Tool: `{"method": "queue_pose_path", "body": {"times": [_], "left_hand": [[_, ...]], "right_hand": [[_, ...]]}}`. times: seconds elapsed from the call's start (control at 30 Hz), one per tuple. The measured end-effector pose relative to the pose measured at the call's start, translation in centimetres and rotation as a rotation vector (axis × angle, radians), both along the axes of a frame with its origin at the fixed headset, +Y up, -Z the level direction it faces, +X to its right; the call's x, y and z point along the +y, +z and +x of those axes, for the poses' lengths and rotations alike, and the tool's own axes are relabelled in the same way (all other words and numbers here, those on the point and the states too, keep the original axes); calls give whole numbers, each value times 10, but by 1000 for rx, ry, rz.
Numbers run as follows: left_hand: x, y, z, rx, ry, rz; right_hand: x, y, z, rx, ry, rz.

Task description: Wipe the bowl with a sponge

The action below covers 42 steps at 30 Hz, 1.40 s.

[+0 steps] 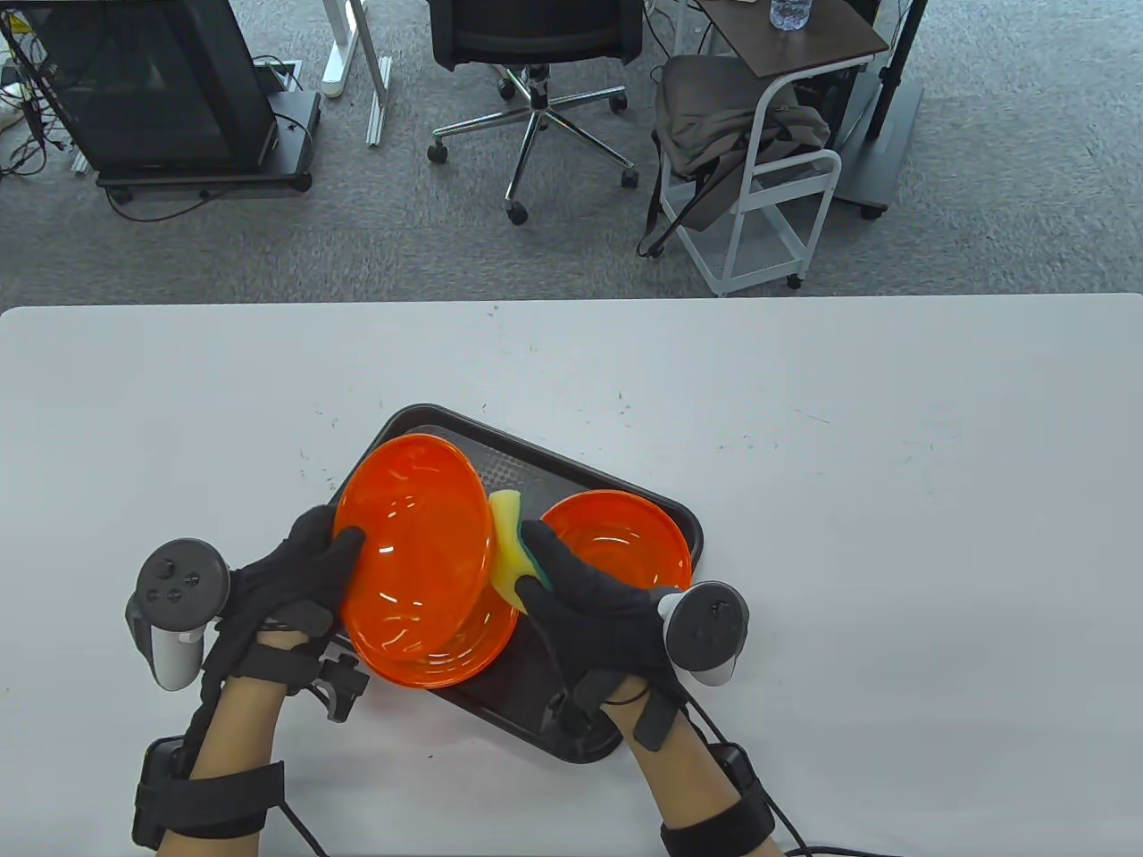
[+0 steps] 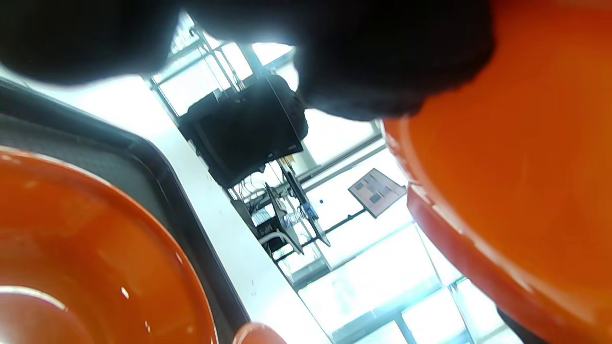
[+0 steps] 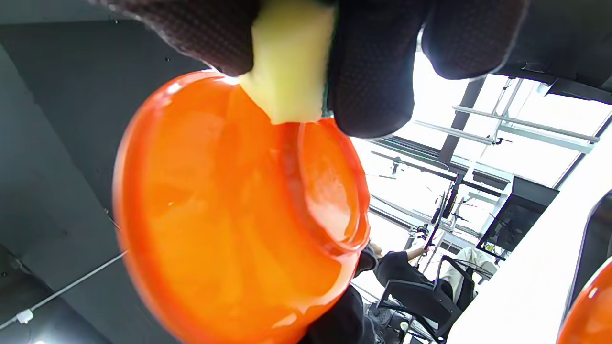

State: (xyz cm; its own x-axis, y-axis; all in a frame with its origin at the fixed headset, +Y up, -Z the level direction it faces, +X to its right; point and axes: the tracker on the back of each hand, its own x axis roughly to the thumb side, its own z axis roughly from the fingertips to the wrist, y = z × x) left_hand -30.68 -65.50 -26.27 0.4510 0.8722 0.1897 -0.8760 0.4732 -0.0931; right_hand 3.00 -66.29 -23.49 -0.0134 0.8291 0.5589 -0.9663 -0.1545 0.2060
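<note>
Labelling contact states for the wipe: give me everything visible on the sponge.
The sponge is a soft-looking block, pale yellow with a green layer on the side toward the right hand. That hand's fingers pinch it, bending it slightly. It is held off the tray, and its yellow side presses against the outer wall of the tilted orange bowl, near the rim. The green side is mostly hidden by the glove.

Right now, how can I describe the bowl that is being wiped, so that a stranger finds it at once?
On the white table lies a black tray with orange bowls. The wiped bowl is the large one at the tray's left, gripped by the left hand. Unlike the smaller bowl lying flat, it is tilted up, with the right hand pressing a yellow-green sponge on its outside.
</note>
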Motion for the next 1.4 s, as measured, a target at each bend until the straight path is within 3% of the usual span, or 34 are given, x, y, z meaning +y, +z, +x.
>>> {"method": "queue_pose_path", "body": {"times": [0.13, 0.33, 0.47, 0.83, 1.27, 1.4], "left_hand": [[2, 2, 13, -56, -55, 31], [0, 3, 32, -213, 51, -19], [3, 6, 39, -249, 92, -12], [5, 8, 28, -114, 153, 48], [6, 4, -8, 157, 57, 71], [4, 3, -15, 183, 36, 57]], "right_hand": [[-3, -3, 3, 11, -48, -36], [-11, -7, -1, 87, -76, -106], [-15, -7, -9, 150, -59, -140], [-20, 1, -40, 249, 27, -148], [-11, 6, -40, 220, 85, -74], [-9, 6, -36, 204, 54, -59]]}}
